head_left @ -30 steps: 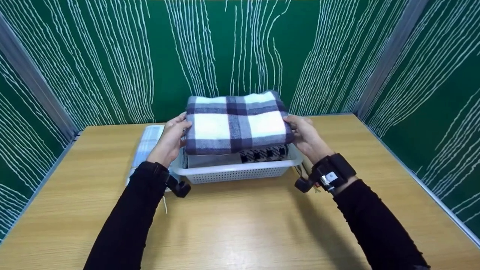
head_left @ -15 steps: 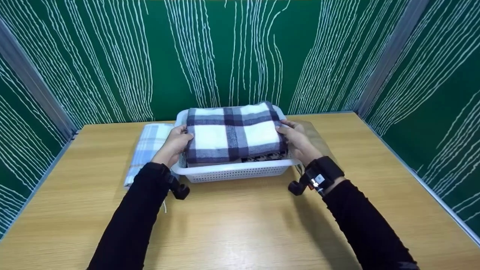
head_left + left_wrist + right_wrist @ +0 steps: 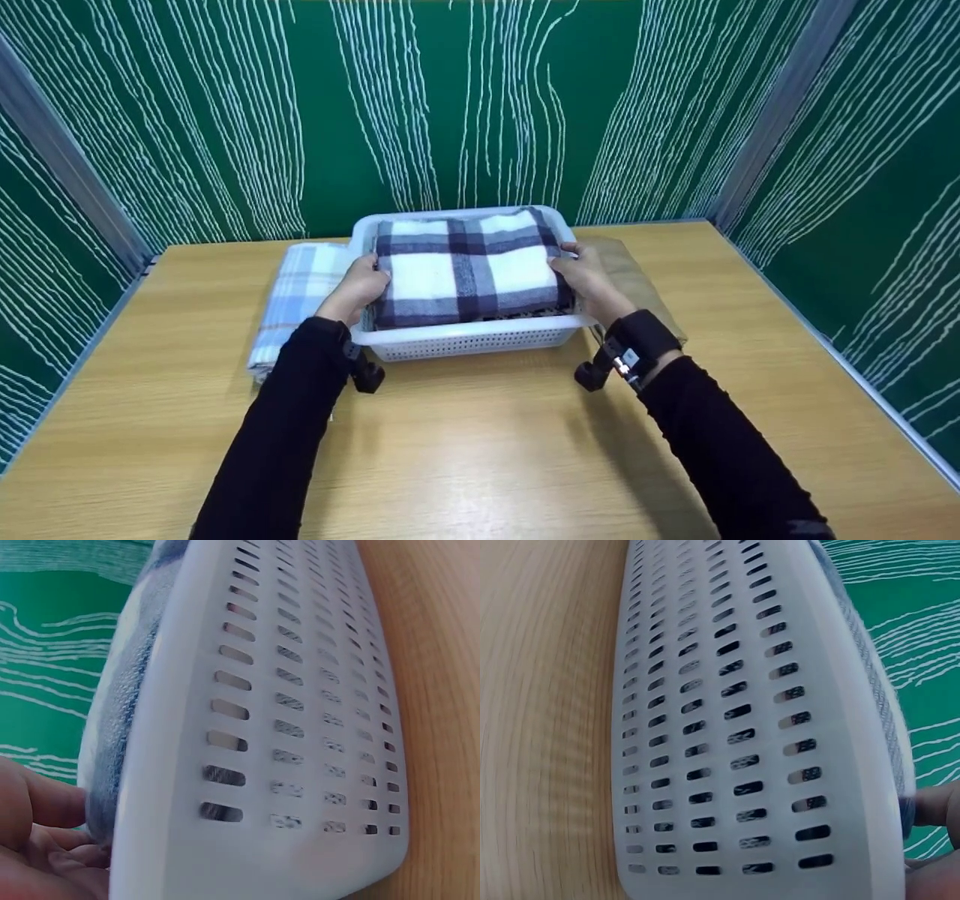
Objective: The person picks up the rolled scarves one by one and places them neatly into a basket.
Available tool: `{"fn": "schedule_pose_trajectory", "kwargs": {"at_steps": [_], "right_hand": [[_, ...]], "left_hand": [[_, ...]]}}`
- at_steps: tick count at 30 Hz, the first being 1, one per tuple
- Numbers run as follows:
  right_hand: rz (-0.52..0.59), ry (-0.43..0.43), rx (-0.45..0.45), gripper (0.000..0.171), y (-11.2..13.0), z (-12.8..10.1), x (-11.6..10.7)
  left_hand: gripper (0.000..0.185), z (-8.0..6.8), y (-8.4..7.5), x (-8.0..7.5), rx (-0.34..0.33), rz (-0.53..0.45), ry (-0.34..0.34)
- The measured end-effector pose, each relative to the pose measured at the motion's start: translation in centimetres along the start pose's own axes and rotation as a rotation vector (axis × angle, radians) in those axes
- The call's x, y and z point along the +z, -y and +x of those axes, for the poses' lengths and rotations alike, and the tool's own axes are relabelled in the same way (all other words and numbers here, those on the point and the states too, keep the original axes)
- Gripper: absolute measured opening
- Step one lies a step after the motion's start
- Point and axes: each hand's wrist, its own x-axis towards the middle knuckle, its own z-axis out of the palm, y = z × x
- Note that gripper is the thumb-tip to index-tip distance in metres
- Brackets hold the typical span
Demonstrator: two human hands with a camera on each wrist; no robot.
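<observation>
Green side panel with white wavy lines (image 3: 45,285): well outward of the left hand.

Light-blue and white plaid cloth (image 3: 298,289): folded, on the table, just outward of the left hand; inner side partly hidden by hand and basket.

Black left sleeve (image 3: 259,442): on the forearm behind the left hand; small black camera (image 3: 367,375) at the wrist, on the inner side.

Left hand (image 3: 358,286): gripping the left end of the checked cloth, thumb on top; thumb and fingers show at that end in the left wrist view, over the basket rim.

White perforated basket (image 3: 469,343): on the table, between the hands; dark, patterned material shows through its slots.

Checked cloth, purple-grey and white (image 3: 469,274): folded, lying within the basket's rim, spanning from hand to hand. Below its near edge, towards the right hand, a strip of black-and-white cloth (image 3: 544,313).

Wooden table (image 3: 465,457): under the basket, its bare near part between the forearms.

Right hand (image 3: 589,277): gripping the right end of the checked cloth, thumb on top; only partly in the right wrist view.

Tan cloth (image 3: 634,281): on the table, just outward of the right hand, partly covered by it.

Black right sleeve (image 3: 727,442): behind the right hand.
</observation>
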Motion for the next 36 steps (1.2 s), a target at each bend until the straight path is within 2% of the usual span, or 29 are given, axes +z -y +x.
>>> {"fn": "schedule_pose_trajectory", "kwargs": {"at_steps": [4,8,15,19,25,28,30,33,36], "right_hand": [[-0.025,0.017,-0.008,0.056,0.0,-0.1,-0.1],[-0.033,0.037,0.000,0.056,0.1,-0.1,-0.2],[-0.040,0.063,-0.004,0.049,0.6,-0.4,-0.4],[-0.082,0.032,-0.020,0.049,1.4,-0.8,-1.1],[-0.103,-0.034,-0.098,0.052,2.3,-1.3,-3.6],[-0.118,-0.084,-0.107,0.051,1.8,-1.4,-4.8],[-0.124,-0.093,-0.102,0.051,1.2,-1.5,-5.5],[-0.107,-0.073,-0.083,0.051,0.1,-1.7,-5.9],[-0.100,-0.044,-0.086,0.045,-0.9,-1.7,-5.6]], "left_hand": [[0.053,-0.1,0.1,0.6,0.003,0.054,-0.014],[0.053,0.0,0.3,0.9,0.017,0.061,-0.016],[0.051,-0.7,0.5,1.4,0.084,-0.001,-0.078],[0.048,-1.3,-0.1,1.1,0.141,-0.038,-0.137],[0.052,-3.6,-1.3,-2.0,0.209,-0.076,-0.217],[0.054,-5.2,-0.7,-4.2,0.220,-0.070,-0.255],[0.055,-6.2,0.2,-5.6,0.206,-0.075,-0.282],[0.060,-7.2,2.3,-7.3,0.117,-0.109,-0.286],[0.068,-7.8,4.7,-8.5,-0.024,-0.163,-0.238]]}}
